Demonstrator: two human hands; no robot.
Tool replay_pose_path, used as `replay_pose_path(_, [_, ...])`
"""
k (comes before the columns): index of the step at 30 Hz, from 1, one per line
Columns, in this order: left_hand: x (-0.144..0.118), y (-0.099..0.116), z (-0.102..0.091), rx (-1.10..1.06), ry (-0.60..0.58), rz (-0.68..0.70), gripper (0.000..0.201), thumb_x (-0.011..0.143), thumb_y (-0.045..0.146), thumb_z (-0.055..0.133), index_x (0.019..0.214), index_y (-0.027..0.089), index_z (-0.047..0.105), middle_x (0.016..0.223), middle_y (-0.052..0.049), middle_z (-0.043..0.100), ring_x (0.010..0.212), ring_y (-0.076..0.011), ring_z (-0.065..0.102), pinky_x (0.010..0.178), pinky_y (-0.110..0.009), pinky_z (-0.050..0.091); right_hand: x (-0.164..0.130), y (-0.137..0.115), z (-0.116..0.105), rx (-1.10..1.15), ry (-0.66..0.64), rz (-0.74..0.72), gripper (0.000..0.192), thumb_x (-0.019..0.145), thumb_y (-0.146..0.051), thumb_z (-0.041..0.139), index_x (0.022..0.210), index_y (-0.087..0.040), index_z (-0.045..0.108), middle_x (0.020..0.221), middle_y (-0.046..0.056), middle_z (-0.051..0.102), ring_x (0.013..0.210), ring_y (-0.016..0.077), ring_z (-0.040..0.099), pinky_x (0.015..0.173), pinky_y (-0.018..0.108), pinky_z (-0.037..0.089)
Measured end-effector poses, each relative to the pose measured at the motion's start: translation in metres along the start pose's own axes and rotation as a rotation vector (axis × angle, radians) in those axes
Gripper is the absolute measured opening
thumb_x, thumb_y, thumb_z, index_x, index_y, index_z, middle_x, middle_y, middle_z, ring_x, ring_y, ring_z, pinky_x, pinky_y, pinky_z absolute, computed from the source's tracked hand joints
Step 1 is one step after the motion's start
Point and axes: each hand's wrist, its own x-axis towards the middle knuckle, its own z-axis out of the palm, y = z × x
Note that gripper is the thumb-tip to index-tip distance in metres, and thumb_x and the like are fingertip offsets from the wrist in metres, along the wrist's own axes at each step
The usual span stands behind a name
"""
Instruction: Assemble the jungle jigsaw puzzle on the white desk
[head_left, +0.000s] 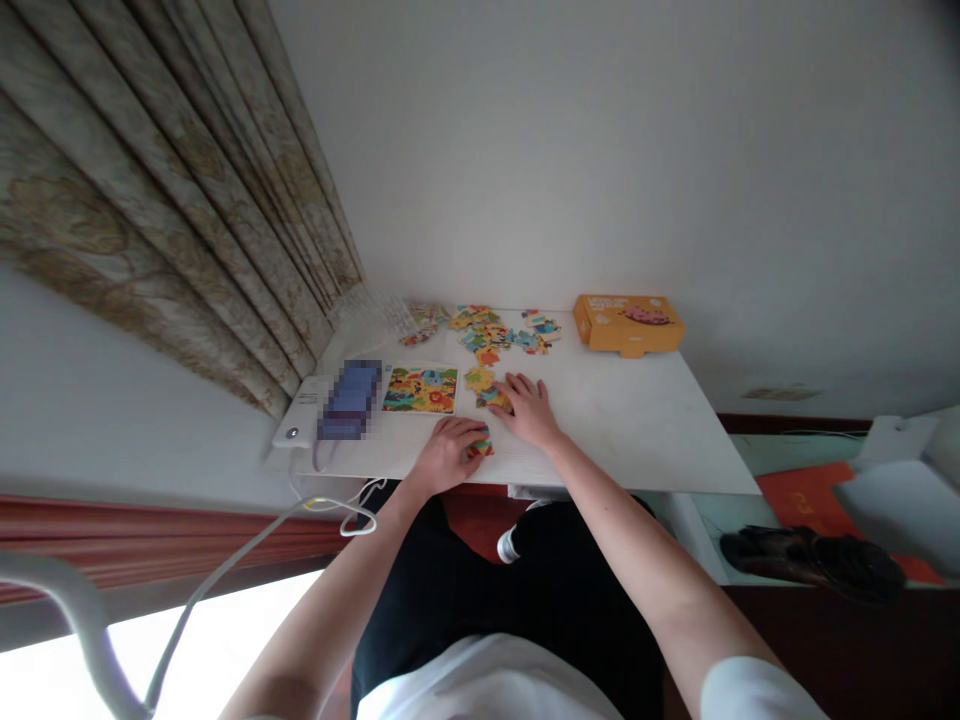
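Clearly, in the head view, a puzzle piece [484, 442] in red, green and yellow is seen near the near edge of the table, at the fingertips of the left hand [448, 455]. It is pinched between the thumb and the curled fingers, and part of it is covered by them. To the far right of it, yellow puzzle pieces [480, 379] are touched by the right hand [529, 410], whose fingers are spread; whether any piece is gripped there cannot be told.

To the left of these pieces, a picture card [421, 390] is laid flat, on which a red-orange lion and green trees are printed. Farther away, a loose heap of pieces [491, 335] is scattered in yellow, blue and orange. At the far right, an orange box [630, 325] is placed with its flap turned to the near side.

The white table [630, 430] is set against a pale wall [525, 150]. At its left end, a pixelated blue object [349, 400] is seen beside a white device [300, 412]. The left side of the room is covered by a patterned curtain [165, 150], and at the right a dark shoe [814, 560] is seen on a lower surface.
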Motion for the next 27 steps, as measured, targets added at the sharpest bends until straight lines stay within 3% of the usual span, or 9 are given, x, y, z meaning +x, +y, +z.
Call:
replay_pose_path(5, [-0.001,0.002,-0.002,-0.017,-0.034,-0.001,0.024,0.088,0.020,0.074,0.111,0.027,0.076,0.128,-0.006,0.075,0.117,-0.0264,0.068,0.111,-0.053,0.045,0.015,0.017,0.000,0.014,0.004,0.013,0.042,0.101,-0.045,0.061,0.139,-0.027,0.064,0.151,0.015,0.059,0.142,0.0386,0.049,0.118,0.070,0.031])
replay_pose_path(8, [-0.002,0.001,-0.002,-0.037,-0.032,0.005,0.032,0.087,0.021,0.075,0.119,0.027,0.073,0.132,-0.007,0.073,0.118,-0.0263,0.068,0.111,-0.052,0.046,0.017,0.033,-0.005,0.044,0.009,-0.001,0.038,0.101,-0.039,0.061,0.136,-0.026,0.066,0.147,0.014,0.063,0.139,0.0369,0.052,0.118,0.068,0.032])
replay_pose_path(11, [-0.003,0.000,-0.001,-0.040,0.008,-0.020,0.044,0.085,0.024,0.078,0.128,0.027,0.069,0.139,-0.010,0.068,0.126,-0.0280,0.065,0.111,-0.050,0.049,0.015,0.049,-0.011,0.060,0.020,0.001,0.035,0.100,-0.034,0.061,0.133,-0.026,0.068,0.144,0.014,0.064,0.136,0.0356,0.055,0.117,0.065,0.035])
replay_pose_path(14, [-0.002,-0.003,0.000,-0.043,0.064,-0.059,0.041,0.086,0.025,0.077,0.126,0.025,0.068,0.131,-0.011,0.070,0.122,-0.0282,0.066,0.109,-0.049,0.052,0.011,0.059,-0.015,0.072,0.035,0.010,0.033,0.099,-0.033,0.061,0.131,-0.026,0.069,0.143,0.013,0.065,0.135,0.0340,0.056,0.117,0.061,0.036])
replay_pose_path(20, [0.001,-0.004,0.005,-0.024,0.094,-0.089,0.020,0.091,0.021,0.069,0.111,0.023,0.072,0.111,-0.009,0.074,0.105,-0.0258,0.069,0.101,-0.046,0.055,0.001,0.069,-0.016,0.115,0.103,0.016,0.029,0.097,-0.028,0.058,0.122,-0.024,0.072,0.137,0.013,0.068,0.131,0.0319,0.059,0.116,0.057,0.039])
replay_pose_path(24, [0.002,0.000,0.006,0.000,0.084,-0.084,0.019,0.093,0.022,0.067,0.112,0.023,0.071,0.111,-0.009,0.074,0.106,-0.0263,0.068,0.102,-0.046,0.053,-0.004,0.073,-0.017,0.131,0.136,0.063,0.028,0.090,-0.021,0.058,0.114,-0.022,0.073,0.129,0.014,0.070,0.123,0.0321,0.062,0.111,0.056,0.044])
replay_pose_path(27, [0.002,0.002,0.004,0.000,0.070,-0.080,0.024,0.091,0.022,0.070,0.114,0.022,0.070,0.114,-0.009,0.073,0.109,-0.0272,0.067,0.104,-0.047,0.052,0.001,0.059,-0.017,0.121,0.174,0.075,0.031,0.089,-0.020,0.060,0.117,-0.021,0.072,0.133,0.017,0.068,0.129,0.0339,0.059,0.114,0.058,0.041])
